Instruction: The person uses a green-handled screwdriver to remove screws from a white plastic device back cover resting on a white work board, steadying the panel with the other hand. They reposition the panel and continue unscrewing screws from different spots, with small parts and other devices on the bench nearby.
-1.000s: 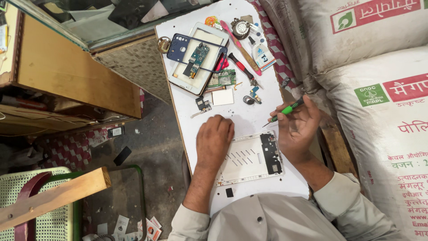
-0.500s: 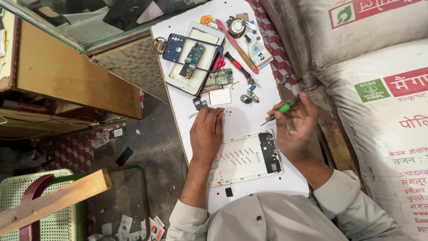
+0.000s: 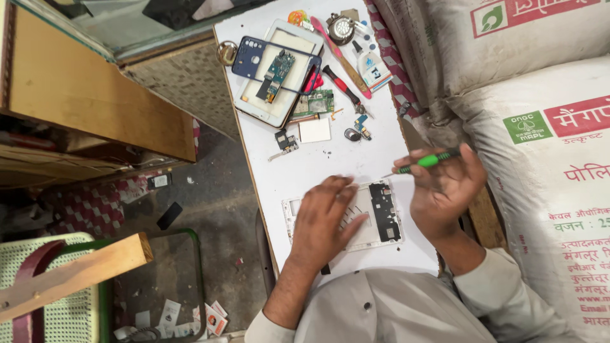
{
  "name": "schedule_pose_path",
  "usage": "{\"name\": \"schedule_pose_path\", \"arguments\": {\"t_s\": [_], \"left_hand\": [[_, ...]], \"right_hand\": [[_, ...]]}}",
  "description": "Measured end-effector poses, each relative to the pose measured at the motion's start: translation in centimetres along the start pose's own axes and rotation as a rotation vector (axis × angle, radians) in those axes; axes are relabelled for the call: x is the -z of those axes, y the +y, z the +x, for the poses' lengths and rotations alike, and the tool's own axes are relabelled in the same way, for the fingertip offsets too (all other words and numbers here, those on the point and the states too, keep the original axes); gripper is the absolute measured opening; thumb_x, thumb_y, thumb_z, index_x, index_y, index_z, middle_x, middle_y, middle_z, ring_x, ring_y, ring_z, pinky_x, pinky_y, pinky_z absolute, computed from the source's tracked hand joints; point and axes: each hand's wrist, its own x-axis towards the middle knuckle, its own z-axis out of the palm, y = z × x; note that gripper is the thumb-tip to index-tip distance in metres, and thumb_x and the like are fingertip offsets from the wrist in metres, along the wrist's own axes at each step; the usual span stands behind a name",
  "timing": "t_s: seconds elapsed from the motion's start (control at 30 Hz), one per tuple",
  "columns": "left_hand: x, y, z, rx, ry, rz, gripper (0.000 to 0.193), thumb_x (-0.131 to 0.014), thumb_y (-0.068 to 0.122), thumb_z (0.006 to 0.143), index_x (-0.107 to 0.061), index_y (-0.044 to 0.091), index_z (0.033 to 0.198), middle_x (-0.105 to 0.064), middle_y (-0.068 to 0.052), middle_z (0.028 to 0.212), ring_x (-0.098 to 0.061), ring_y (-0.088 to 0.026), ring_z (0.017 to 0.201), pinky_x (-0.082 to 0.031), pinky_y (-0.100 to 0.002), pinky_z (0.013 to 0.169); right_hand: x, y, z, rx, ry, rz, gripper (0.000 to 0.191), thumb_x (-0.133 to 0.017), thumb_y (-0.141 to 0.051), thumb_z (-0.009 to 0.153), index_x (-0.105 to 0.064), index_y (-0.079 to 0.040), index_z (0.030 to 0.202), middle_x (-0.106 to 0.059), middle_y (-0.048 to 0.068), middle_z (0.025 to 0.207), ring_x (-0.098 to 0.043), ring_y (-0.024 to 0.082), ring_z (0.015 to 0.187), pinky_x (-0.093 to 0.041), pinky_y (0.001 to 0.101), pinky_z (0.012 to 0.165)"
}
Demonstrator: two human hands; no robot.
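My left hand (image 3: pixel 327 219) lies flat, fingers spread, pressing the white rectangular phone frame (image 3: pixel 375 216) on the white counter (image 3: pixel 305 165). My right hand (image 3: pixel 445 187), just right of the frame, pinches a green-handled screwdriver (image 3: pixel 427 162).

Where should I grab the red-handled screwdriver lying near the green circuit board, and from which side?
Grip the red-handled screwdriver by its thick red handle, coming from above. It lies flat on the white table; its thin metal tip points toward small loose parts, while the handle end probably offers the widest hold.
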Motion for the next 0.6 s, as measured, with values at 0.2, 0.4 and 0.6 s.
{"name": "schedule_pose_path", "arguments": {"t_s": [0.2, 0.4, 0.6], "left_hand": [[-1.0, 0.8, -0.7, -0.110, -0.191, 0.078, 0.074, -0.076, 0.055, 0.084, -0.060, 0.006, 0.138, -0.047, -0.008, 0.157, -0.039, -0.024, 0.150, -0.026, -0.050, 0.126], [-1.6, 0.7, -0.7, -0.107, -0.156, 0.173, 0.079, -0.076, 0.059, 0.081, -0.060, 0.004, 0.137, -0.048, -0.006, 0.157, -0.038, -0.024, 0.148, -0.025, -0.052, 0.125], [-1.9, -0.3, 0.3, -0.084, -0.072, 0.209, 0.081, -0.076, 0.059, 0.081, -0.061, 0.003, 0.138, -0.048, -0.005, 0.157, -0.040, -0.024, 0.148, -0.027, -0.051, 0.124]], "right_hand": [[2.5, -2.0, -2.7, 0.021, 0.004, -0.125, 0.067, -0.057, 0.004, 0.111, -0.017, -0.024, 0.158, -0.063, 0.023, 0.118, -0.073, 0.029, 0.090, -0.068, 0.0444, 0.085], [2.9, -2.3, -3.4, 0.069, -0.072, -0.166, 0.066, -0.055, 0.002, 0.107, -0.018, -0.025, 0.153, -0.064, 0.024, 0.119, -0.075, 0.032, 0.091, -0.068, 0.0436, 0.081], [2.1, -1.7, -2.8, 0.100, -0.124, -0.160, 0.067, -0.054, 0.007, 0.105, -0.018, -0.025, 0.152, -0.062, 0.025, 0.118, -0.075, 0.032, 0.095, -0.068, 0.0409, 0.080]]}}
